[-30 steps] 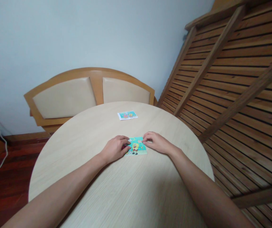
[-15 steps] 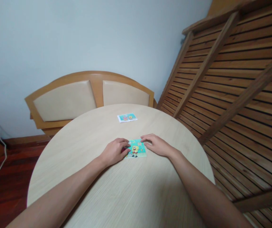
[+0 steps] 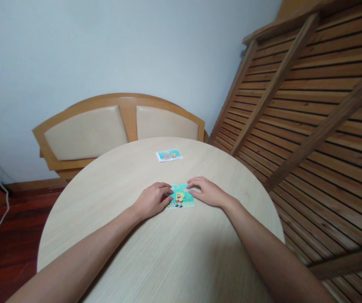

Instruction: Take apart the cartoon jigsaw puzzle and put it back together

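A flat turquoise cartoon picture (image 3: pixel 181 197) lies on the round table (image 3: pixel 130 269), with a yellow square character near its middle. Whether it is one sheet or fitted pieces is too small to tell. My left hand (image 3: pixel 153 200) rests over its left edge, thumb and fingers apart, covering part of that side. At the upper right corner, my right hand (image 3: pixel 208 192) touches the picture with its fingertips, thumb held away from the fingers. Farther back lies a second picture card (image 3: pixel 169 155) with a pink and a yellow character and a white border.
Behind the table stands a wooden bench back (image 3: pixel 132 115) with cream padded panels, against a pale wall (image 3: pixel 121 46). A large slatted wooden frame (image 3: pixel 307 126) leans along the right side. A white cable (image 3: pixel 6 206) hangs at the far left above the dark red floor.
Both hands stay at the picture almost unmoved. The whole view has shifted very slightly.
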{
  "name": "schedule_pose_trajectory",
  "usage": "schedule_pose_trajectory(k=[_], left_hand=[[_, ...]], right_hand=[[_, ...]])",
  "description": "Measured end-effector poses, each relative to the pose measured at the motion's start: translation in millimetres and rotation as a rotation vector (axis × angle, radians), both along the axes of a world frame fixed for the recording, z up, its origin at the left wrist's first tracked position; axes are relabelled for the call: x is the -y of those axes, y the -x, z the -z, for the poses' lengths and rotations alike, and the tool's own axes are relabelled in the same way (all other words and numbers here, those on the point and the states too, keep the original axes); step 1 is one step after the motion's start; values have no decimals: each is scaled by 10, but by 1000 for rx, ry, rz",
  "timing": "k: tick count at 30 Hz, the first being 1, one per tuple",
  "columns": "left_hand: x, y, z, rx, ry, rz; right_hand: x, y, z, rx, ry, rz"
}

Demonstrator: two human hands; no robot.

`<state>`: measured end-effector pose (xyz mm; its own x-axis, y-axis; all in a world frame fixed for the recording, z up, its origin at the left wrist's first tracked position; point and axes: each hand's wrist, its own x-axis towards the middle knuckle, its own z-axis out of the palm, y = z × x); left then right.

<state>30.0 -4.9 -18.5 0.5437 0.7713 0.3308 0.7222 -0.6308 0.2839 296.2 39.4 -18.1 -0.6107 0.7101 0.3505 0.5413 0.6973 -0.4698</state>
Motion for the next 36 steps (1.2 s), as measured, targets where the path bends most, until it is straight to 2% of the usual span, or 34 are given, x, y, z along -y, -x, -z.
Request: schedule_pose_trajectory(k=[27, 36], left_hand=[[-5, 9, 5, 3, 2, 10], [-24, 4, 54, 97, 21, 72]], right_hand=[[51, 19, -77, 14, 33, -23], [40, 4, -44, 33, -6, -47]])
